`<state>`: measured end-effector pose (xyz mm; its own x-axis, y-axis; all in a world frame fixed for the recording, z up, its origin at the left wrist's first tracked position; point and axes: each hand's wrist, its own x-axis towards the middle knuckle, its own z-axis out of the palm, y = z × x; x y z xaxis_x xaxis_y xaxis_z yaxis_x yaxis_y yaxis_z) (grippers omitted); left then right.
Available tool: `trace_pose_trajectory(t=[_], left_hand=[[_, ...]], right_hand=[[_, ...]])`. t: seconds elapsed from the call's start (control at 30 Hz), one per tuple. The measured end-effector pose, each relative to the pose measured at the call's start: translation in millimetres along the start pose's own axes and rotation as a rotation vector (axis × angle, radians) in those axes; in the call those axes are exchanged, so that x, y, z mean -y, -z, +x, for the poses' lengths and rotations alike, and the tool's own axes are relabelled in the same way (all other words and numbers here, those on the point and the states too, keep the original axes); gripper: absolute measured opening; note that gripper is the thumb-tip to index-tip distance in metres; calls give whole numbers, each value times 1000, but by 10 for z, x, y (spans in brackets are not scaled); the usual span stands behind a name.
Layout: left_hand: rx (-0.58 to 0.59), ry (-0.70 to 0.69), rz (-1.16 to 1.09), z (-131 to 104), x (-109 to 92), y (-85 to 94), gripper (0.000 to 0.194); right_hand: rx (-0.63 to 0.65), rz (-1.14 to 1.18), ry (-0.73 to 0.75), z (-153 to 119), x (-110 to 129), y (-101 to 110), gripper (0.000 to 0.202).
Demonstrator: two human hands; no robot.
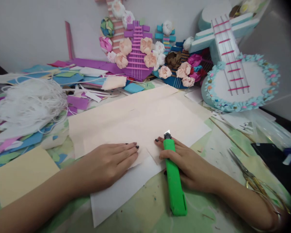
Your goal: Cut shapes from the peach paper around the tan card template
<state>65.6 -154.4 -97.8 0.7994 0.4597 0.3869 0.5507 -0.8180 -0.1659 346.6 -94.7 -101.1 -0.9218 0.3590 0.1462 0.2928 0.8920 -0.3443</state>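
Note:
My left hand (111, 161) lies flat with fingers stretched out on a large pale peach sheet of paper (140, 116). Under the peach paper is a white sheet (118, 194), whose front part sticks out toward me. In my right hand (189, 161) is a green box cutter (173, 181), held between thumb and fingers. Its short blade points away from me, and its handle end points toward me. The fingertips of my right hand rest on the peach paper near a cut or edge line. Part of its fingers is hidden behind the cutter.
Scissors (252, 178) with gold handles lie at right, by a thin wooden stick (229, 136). At left are a tangle of white cord (31, 102), coloured paper scraps and a yellowish card (24, 174). Paper guitars, one purple (137, 55) and one light blue (240, 77), stand along the wall.

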Motion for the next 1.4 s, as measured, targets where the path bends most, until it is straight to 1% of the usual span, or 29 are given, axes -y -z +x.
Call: trace_pose_trajectory(t=[0.17,0.37,0.47,0.57,0.67,0.77,0.93,1.1,1.27,1.4], left_hand=[[13,-1,30,-2,42,84,31],[-28,-5,13,-9,64,147,30],[-58,12,21,-25,49,119,26],[-108,61,23,-29,21,58,19],[-131,81,21,-25,-3,8,23],[-120,61,34,-37,-5,-17,27],[-135,59,109,-93,28,-49,26],[-123,46,138,-139,60,-82,28],[-116,29,100,-211,103,-114,32],[-113,14,70,-236,139,-89,34]], right_hand=[[11,-4,-14,-19,-1,-13,31],[23,4,-22,-17,-14,-14,34],[20,2,-18,-17,-14,-6,34],[23,-7,-15,-17,-9,-3,34],[27,-22,-9,-20,-8,-10,32],[14,-38,7,-27,-20,-19,31],[-47,-58,8,-24,-59,-22,33],[-9,-30,-52,-21,-78,-22,38],[-4,-18,-63,-23,-72,-18,39],[-9,-12,-65,-14,-68,-10,40]])
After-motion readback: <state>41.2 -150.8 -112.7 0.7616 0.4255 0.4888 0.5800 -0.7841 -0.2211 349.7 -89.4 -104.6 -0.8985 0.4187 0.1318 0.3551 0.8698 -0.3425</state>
